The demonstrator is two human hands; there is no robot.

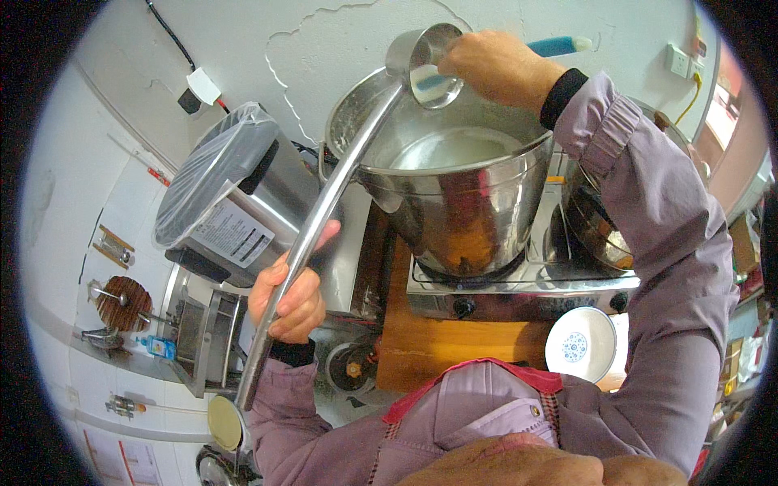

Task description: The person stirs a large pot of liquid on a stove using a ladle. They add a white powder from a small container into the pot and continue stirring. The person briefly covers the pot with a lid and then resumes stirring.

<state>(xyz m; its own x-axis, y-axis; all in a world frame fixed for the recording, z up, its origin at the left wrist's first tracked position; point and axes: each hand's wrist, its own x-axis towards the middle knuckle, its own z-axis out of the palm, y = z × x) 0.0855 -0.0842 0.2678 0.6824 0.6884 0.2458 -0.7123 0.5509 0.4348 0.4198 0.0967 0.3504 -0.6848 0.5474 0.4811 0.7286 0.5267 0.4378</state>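
Observation:
My left hand is closed around the long metal handle of a stainless steel ladle, which slants up over the rim of a large steel pot. My right hand is at the ladle's cup, its fingers at the cup's rim; whether they grip the rim or something small is hidden. The cup is tilted on its side above the pot's back rim. The large pot stands on a gas stove and holds a pale, cloudy content. A blue-green handle shows behind my right wrist.
A steel container with a plastic-wrapped lid stands left of the pot. A lidded pan sits on the stove's right side. A white bowl with a blue pattern lies near my right elbow. Wall sockets are at upper right.

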